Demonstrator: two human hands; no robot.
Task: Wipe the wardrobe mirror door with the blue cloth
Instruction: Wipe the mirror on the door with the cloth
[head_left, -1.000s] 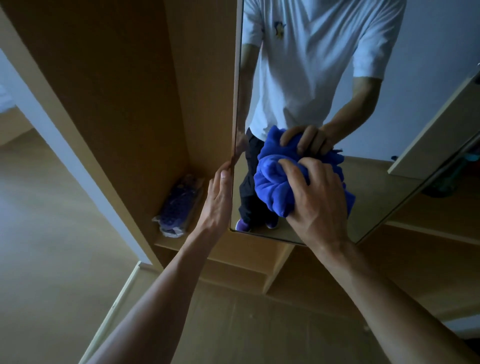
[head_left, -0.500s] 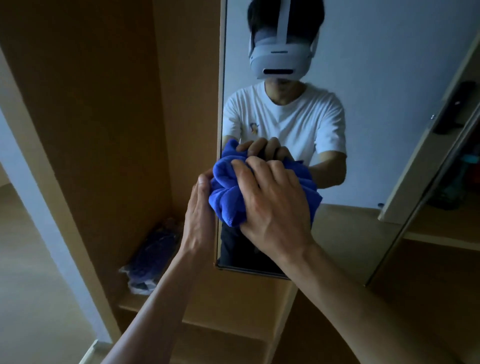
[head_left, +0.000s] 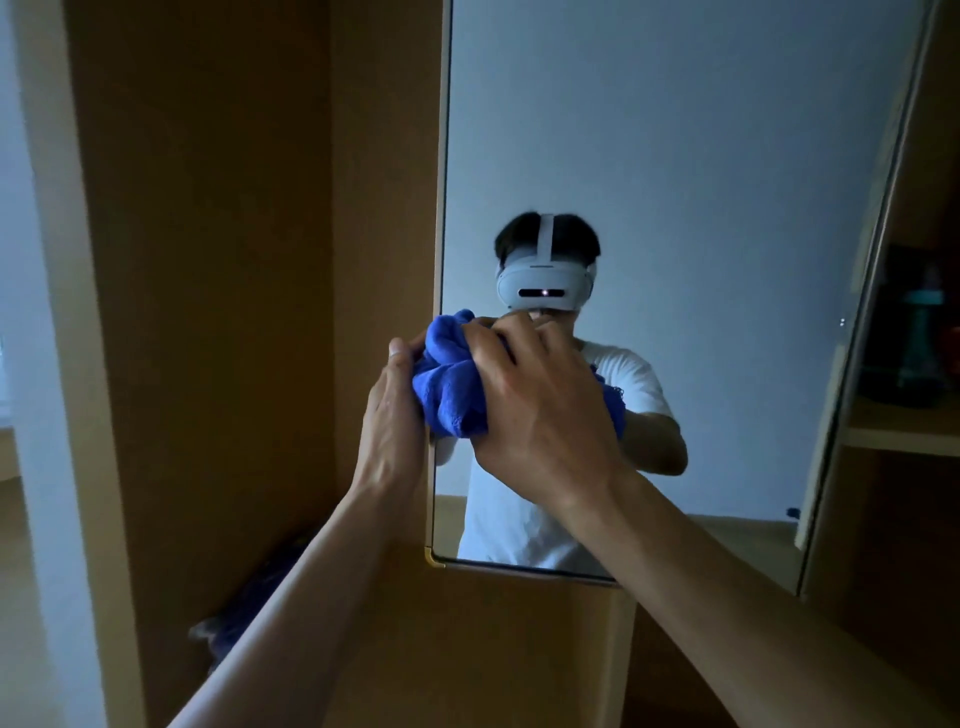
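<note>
The wardrobe (head_left: 208, 260) fills the view, its brown panels dim. The mirror (head_left: 701, 156) on its door stands upright right of centre, with a pale frame down the left edge and along the bottom. It reflects a person in a white T-shirt and a white headset (head_left: 543, 283) before a bare wall. Both forearms reach up from the bottom edge towards the glass. The right hand (head_left: 540, 410) has its fingers curled over the cloth (head_left: 449, 384), gripping it in a bunch and holding it against the mirror just inside the left edge, roughly mid-height. The left hand (head_left: 395, 415) lies along that edge, touching the cloth; the one finger that shows is straight, the rest are hidden, so I cannot tell whether it grips the door. The cloth is blue and crumpled between the two hands. A dark bag (head_left: 244, 618) lies low inside the wardrobe at left. At far right a dark bottle (head_left: 919, 343) stands on a shelf (head_left: 904, 431).
</note>
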